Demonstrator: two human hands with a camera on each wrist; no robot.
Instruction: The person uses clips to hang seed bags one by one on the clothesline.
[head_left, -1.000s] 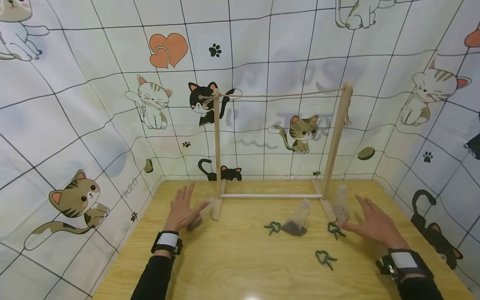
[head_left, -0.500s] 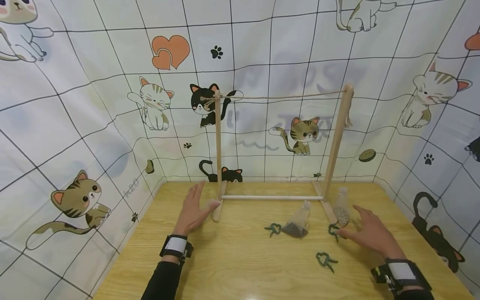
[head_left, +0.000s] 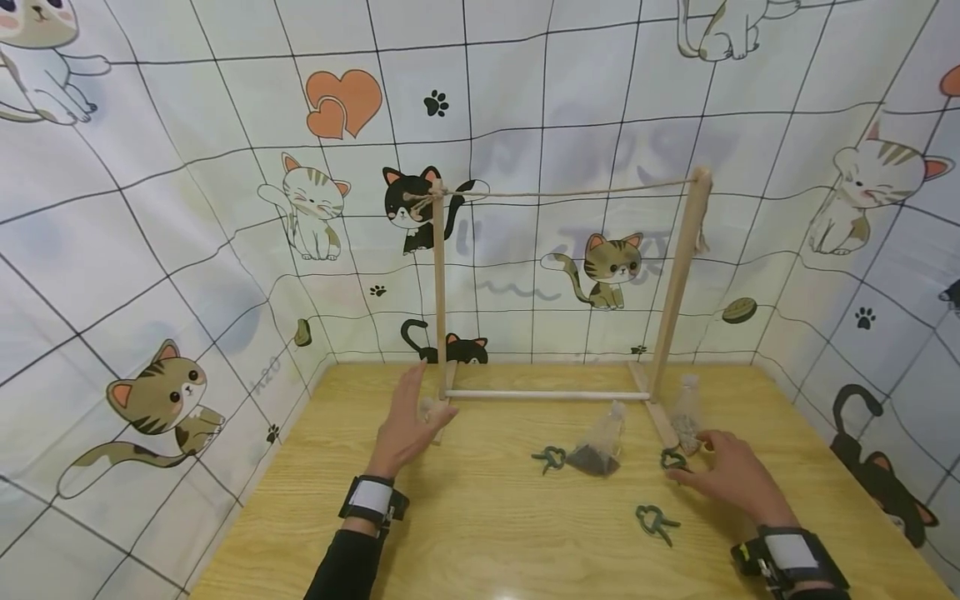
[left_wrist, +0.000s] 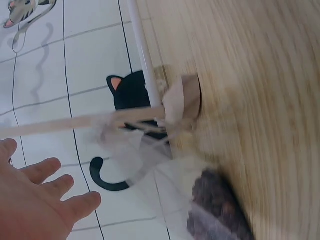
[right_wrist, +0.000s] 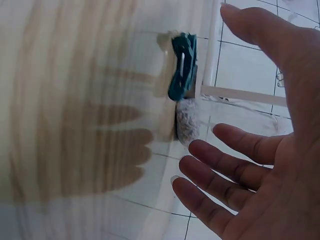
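Observation:
My left hand hovers beside the left post of a wooden stand, fingers spread and holding nothing. A clear bag of dark granules shows below and beyond that hand in the left wrist view; in the head view the hand mostly hides it. On the right, my right hand is held above the table with relaxed fingers and nothing in them. Its thumb overlaps a dark green clip in the head view. Just behind is a clear bag of pale grains, close to the index finger.
A twine line joins the post tops, and a white rod joins the bases. Between the hands lie another bag of dark granules, a green clip and one nearer the front. Cat-patterned cloth surrounds the table.
My left hand has moved right, toward the left post, covering more of the bag there. My right hand has shifted slightly left, close to the green clip, its fingers bending a little more.

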